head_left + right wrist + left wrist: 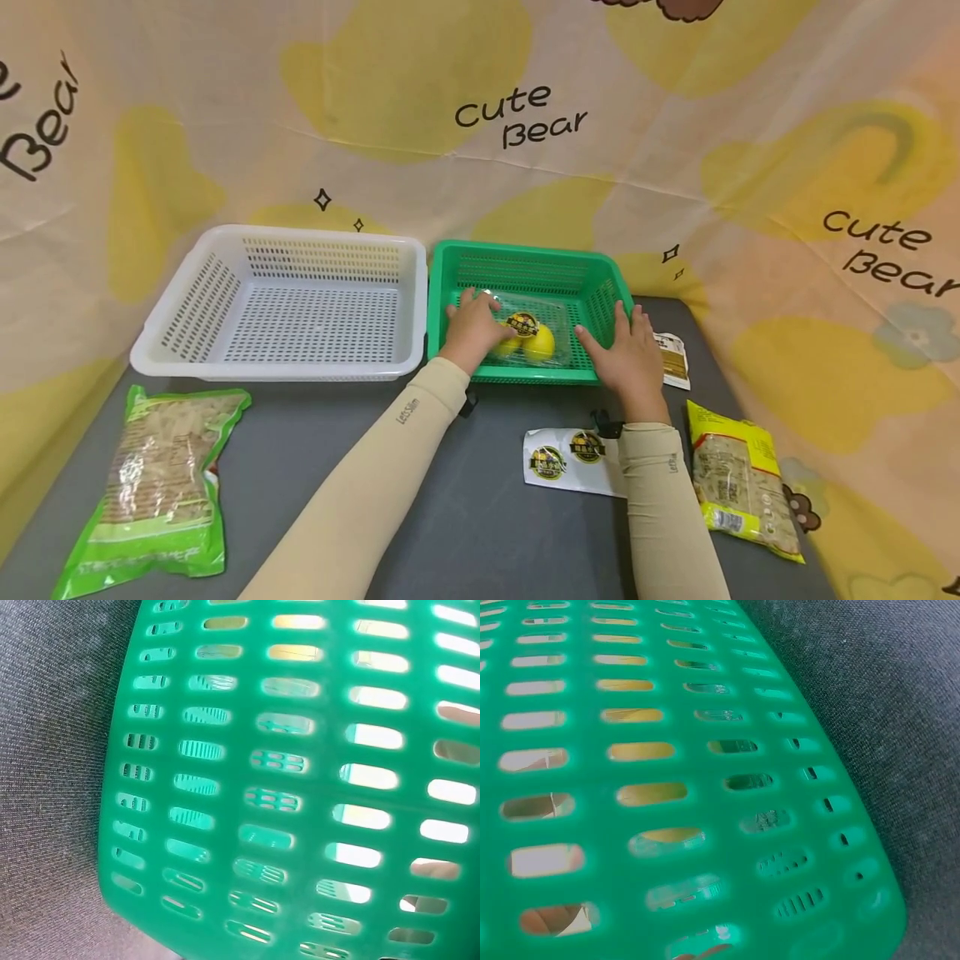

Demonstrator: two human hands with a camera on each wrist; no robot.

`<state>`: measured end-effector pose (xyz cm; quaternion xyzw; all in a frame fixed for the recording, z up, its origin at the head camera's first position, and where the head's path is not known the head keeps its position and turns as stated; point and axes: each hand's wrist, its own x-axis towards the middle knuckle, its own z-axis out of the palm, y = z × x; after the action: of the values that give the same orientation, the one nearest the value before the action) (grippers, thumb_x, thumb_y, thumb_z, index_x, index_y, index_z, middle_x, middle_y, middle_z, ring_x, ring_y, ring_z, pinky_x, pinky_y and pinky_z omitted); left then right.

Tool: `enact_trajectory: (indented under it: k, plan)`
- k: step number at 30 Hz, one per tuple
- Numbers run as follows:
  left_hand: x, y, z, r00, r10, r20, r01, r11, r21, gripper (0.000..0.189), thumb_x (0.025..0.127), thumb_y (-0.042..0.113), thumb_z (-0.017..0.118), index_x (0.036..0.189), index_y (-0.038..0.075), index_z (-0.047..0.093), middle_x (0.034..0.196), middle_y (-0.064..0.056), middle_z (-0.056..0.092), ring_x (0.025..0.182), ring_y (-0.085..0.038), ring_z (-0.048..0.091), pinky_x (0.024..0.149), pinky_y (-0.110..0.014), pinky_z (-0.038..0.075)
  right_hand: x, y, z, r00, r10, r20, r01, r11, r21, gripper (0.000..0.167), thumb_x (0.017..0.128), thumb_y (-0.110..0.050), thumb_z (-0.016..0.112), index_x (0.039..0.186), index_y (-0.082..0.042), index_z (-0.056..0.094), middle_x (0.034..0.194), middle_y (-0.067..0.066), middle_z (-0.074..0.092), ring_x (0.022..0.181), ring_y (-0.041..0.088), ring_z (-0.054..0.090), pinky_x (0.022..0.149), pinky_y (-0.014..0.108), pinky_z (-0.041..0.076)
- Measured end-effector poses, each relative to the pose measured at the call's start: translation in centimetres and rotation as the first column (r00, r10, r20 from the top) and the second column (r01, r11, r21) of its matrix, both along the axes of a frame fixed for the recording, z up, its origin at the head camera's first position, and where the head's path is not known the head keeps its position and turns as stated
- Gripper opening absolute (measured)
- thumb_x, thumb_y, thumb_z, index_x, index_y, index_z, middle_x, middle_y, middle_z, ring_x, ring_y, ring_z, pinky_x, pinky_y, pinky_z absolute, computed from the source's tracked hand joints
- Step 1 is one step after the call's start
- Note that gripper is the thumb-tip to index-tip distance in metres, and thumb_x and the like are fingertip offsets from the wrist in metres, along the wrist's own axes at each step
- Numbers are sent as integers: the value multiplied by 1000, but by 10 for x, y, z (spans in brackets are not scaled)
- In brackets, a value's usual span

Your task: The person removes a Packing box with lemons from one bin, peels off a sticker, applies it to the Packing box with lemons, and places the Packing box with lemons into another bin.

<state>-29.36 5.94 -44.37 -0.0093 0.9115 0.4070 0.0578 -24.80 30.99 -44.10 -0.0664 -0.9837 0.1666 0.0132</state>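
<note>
A clear plastic fruit box (558,315) with round yellow fruit (538,342) inside and a dark label on its lid lies in the green basket (525,250). My left hand (476,331) holds the box at its left end, thumb over the lid. Spread fingers mark my right hand (632,367), which is over the basket's right front corner, apart from the box. Both wrist views mostly show the perforated wall of the basket (577,772) (315,780), with yellow fruit (641,751) glimpsed through the slots.
A white basket (277,371) stands left of the green one. Before it lies a green-edged food bag (161,475); a yellow bag (742,483) is at right. A label sheet (562,460) lies near my right wrist, a small packet (673,360) beyond my right hand.
</note>
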Motion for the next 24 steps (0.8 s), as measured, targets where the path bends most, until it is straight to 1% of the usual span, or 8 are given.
enact_trajectory:
  k: [5, 9, 12, 14, 17, 20, 22, 24]
  plan:
    - [1, -1, 3, 1000, -3, -11, 3, 1000, -16, 50, 90, 33, 89, 130, 12, 67, 172, -15, 25, 145, -50, 29, 100, -49, 51, -3, -1, 0, 1000, 17, -3, -17, 1000, 3, 106, 100, -81, 36, 170, -7, 7, 174, 27, -5, 160, 47, -1, 124, 67, 9]
    - [3, -3, 4, 999, -1, -39, 0, 1000, -29, 55, 90, 33, 88, 136, 11, 66, 172, -15, 23, 145, -51, 29, 96, -50, 54, -5, -4, 1, 999, 34, 12, -34, 999, 4, 107, 100, -80, 36, 170, -5, 5, 173, 28, -7, 160, 46, -4, 125, 65, 6]
    - [4, -3, 3, 996, -19, -86, 14, 999, -50, 58, 92, 34, 86, 141, 12, 64, 172, -16, 22, 145, -51, 29, 94, -53, 55, -5, -4, 1, 999, 34, 20, -34, 999, 2, 107, 101, -80, 36, 170, -5, 4, 173, 28, -8, 160, 46, -5, 125, 64, 4]
    - [3, -3, 2, 989, -36, -141, 27, 998, -64, 58, 94, 35, 84, 143, 13, 62, 172, -17, 20, 148, -49, 27, 95, -55, 54, -6, -5, 0, 999, 34, 21, -34, 999, 1, 107, 101, -79, 36, 170, -5, 4, 173, 28, -8, 160, 46, -6, 125, 64, 3]
    - [3, -5, 2, 964, -62, -259, 46, 997, -68, 56, 98, 37, 78, 146, 15, 59, 174, -16, 17, 154, -43, 22, 108, -56, 46, -8, -6, -2, 999, 37, 16, -36, 999, -1, 107, 101, -80, 36, 169, -3, 5, 173, 29, -7, 160, 46, -6, 125, 63, 3]
    - [6, -9, 3, 923, -80, -375, 59, 996, -66, 57, 102, 40, 72, 151, 15, 56, 175, -14, 14, 158, -39, 16, 120, -57, 33, -11, -7, -3, 999, 42, 15, -42, 999, -2, 108, 100, -80, 36, 169, -2, 5, 173, 29, -7, 160, 45, -6, 126, 63, 3]
    - [8, -13, 5, 897, -85, -434, 61, 996, -69, 60, 103, 43, 69, 154, 15, 53, 176, -13, 12, 159, -39, 13, 123, -59, 25, -12, -7, -3, 999, 44, 14, -44, 999, -2, 108, 101, -80, 36, 169, -2, 5, 173, 29, -7, 160, 45, -7, 126, 62, 2]
    - [11, -17, 6, 875, -84, -477, 51, 995, -82, 64, 104, 47, 66, 157, 16, 49, 177, -12, 9, 160, -39, 10, 125, -60, 19, -14, -6, -3, 999, 45, 15, -45, 999, -1, 108, 101, -80, 35, 169, -2, 5, 172, 29, -8, 160, 45, -7, 126, 62, 1]
